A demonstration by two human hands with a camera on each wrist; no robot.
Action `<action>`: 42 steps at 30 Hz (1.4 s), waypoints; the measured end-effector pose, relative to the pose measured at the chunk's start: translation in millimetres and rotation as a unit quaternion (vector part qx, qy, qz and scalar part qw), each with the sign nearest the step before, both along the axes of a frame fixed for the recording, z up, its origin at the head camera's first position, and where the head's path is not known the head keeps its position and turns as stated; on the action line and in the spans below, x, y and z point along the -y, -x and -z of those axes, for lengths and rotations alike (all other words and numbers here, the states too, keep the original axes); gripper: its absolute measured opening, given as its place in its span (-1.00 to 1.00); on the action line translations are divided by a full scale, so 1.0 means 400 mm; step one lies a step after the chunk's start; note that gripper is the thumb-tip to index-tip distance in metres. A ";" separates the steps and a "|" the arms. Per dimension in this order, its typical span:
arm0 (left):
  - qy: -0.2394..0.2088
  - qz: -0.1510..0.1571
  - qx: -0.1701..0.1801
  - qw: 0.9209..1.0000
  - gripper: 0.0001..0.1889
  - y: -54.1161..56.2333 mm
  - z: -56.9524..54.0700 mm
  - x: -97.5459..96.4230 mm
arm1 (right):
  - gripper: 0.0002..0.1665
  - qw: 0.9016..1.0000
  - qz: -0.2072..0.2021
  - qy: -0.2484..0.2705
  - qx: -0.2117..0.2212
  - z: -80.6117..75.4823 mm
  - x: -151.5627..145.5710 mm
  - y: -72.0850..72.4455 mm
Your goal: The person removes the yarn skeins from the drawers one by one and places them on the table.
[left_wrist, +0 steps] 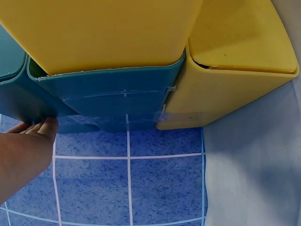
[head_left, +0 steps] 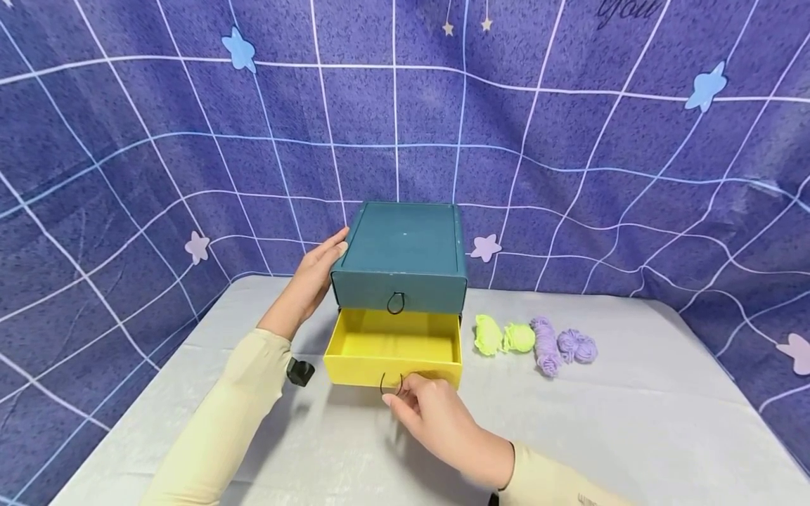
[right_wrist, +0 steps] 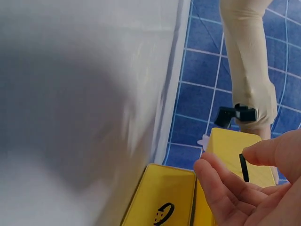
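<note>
A teal drawer box [head_left: 405, 242] stands on the table, with a black loop on its front. Under that front a yellow drawer [head_left: 392, 370] is pulled out, its bare inside showing. My left hand [head_left: 313, 274] rests along the teal box's left side, fingers extended; the left wrist view has its fingertips against the teal wall. At the yellow drawer's front, my right hand [head_left: 436, 411] pinches the black loop handle [right_wrist: 244, 167] between thumb and fingers. Below the pulled-out drawer, the right wrist view shows another yellow front [right_wrist: 162, 193] with its own black loop.
To the right of the boxes lie two lime-green yarn bundles [head_left: 488, 335], a long purple yarn skein [head_left: 546, 346] and a purple yarn bundle [head_left: 577, 346]. A blue-purple grid-patterned cloth [head_left: 569, 140] hangs behind the grey-white table [head_left: 601, 422].
</note>
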State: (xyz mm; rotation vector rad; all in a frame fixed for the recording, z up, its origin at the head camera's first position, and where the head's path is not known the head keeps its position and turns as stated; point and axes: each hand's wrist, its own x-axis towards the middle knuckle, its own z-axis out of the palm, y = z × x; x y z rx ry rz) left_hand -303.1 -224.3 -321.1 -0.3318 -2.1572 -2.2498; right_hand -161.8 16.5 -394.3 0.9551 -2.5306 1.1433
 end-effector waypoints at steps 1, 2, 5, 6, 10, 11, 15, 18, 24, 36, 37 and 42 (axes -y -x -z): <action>-0.001 0.000 -0.001 1.000 -0.40 -0.001 -0.001 0.000 | -0.74 1.000 0.002 -0.001 -0.001 -0.001 0.002 0.005; 0.000 -0.001 0.000 1.000 -0.40 -0.001 -0.002 0.001 | -0.74 1.000 0.006 -0.003 -0.004 -0.002 0.004 0.011; -0.002 -0.004 -0.001 1.000 -0.40 -0.002 -0.005 0.000 | -0.74 1.000 0.016 -0.009 -0.008 -0.001 0.008 0.031; -0.002 -0.004 -0.001 1.000 -0.40 -0.002 -0.006 0.001 | -0.74 1.000 0.019 -0.010 -0.011 -0.001 0.009 0.038; -0.004 -0.006 -0.002 1.000 -0.40 0.000 -0.006 0.001 | -0.75 0.999 0.025 -0.010 -0.020 0.000 0.012 0.067; -0.005 -0.007 -0.002 1.000 -0.40 0.001 -0.005 0.002 | -0.75 0.999 0.027 -0.011 -0.022 0.000 0.013 0.074; -0.006 -0.010 0.000 1.000 -0.41 0.000 0.002 0.001 | -0.75 0.999 0.033 -0.017 -0.022 0.001 0.018 0.098; -0.011 -0.006 0.002 1.000 -0.41 0.001 0.011 -0.003 | -0.76 0.999 0.039 -0.024 -0.015 0.005 0.017 0.112; -0.014 0.000 0.000 1.000 -0.39 0.003 0.024 -0.013 | -0.77 0.999 0.046 -0.023 -0.004 0.009 0.013 0.132; -0.015 -0.007 -0.004 1.000 -0.41 0.007 0.016 -0.004 | -0.76 0.998 0.053 -0.020 0.006 0.004 0.022 0.172; -0.015 -0.007 -0.004 1.000 -0.41 0.007 0.015 -0.004 | -0.76 0.998 0.054 -0.021 0.005 0.004 0.023 0.173; -0.018 -0.007 -0.008 1.000 -0.41 0.003 0.010 0.000 | -0.76 0.998 0.052 -0.020 0.007 -0.001 0.025 0.173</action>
